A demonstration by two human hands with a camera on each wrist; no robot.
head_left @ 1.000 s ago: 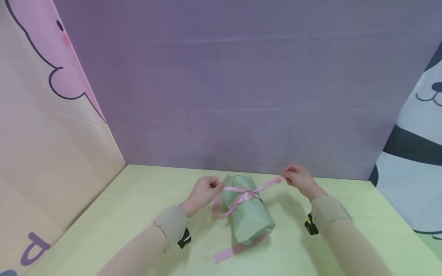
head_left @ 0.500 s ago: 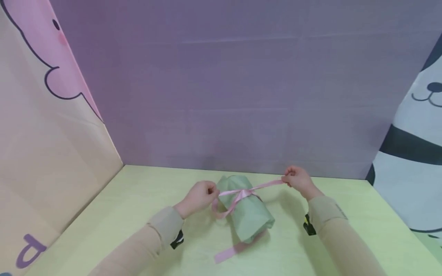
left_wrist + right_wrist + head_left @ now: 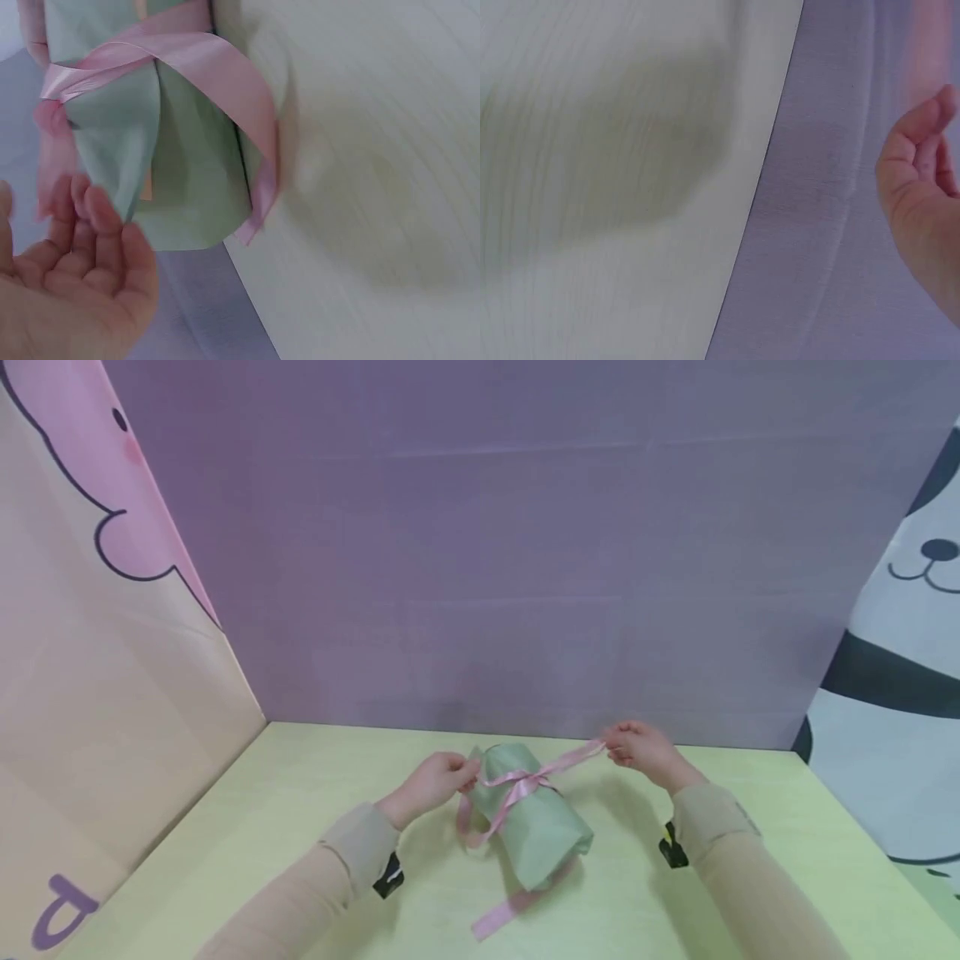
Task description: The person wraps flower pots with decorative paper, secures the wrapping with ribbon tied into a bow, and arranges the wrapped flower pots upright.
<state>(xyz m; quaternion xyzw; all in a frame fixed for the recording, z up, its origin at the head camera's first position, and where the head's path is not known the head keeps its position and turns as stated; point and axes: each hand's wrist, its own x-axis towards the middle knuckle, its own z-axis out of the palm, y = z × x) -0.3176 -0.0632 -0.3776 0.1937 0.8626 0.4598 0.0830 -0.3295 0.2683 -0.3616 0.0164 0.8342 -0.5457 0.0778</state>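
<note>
A parcel wrapped in pale green paper (image 3: 540, 831) lies on the table, a pink ribbon (image 3: 523, 787) crossed and knotted around its middle. My right hand (image 3: 647, 753) pinches one ribbon end and holds it up to the right; the right wrist view shows that pink end (image 3: 928, 56) blurred above the fingertips. By the parcel's far left end is my left hand (image 3: 435, 783). Its fingers are loosely bent and the thumb stands apart in the left wrist view, close to the ribbon's hanging tail (image 3: 56, 161). Whether those fingertips touch ribbon or paper, I cannot tell.
Another ribbon tail (image 3: 498, 920) lies on the pale yellow table (image 3: 300, 827) under the parcel's near end. A purple backdrop (image 3: 450, 568) rises at the table's back edge. Printed panels stand at left and right, a panda (image 3: 900, 760) on the right one.
The ribbon stretch near my left hand has gone slack and that hand's fingers have loosened. My right hand has shifted slightly left, its ribbon end still held.
</note>
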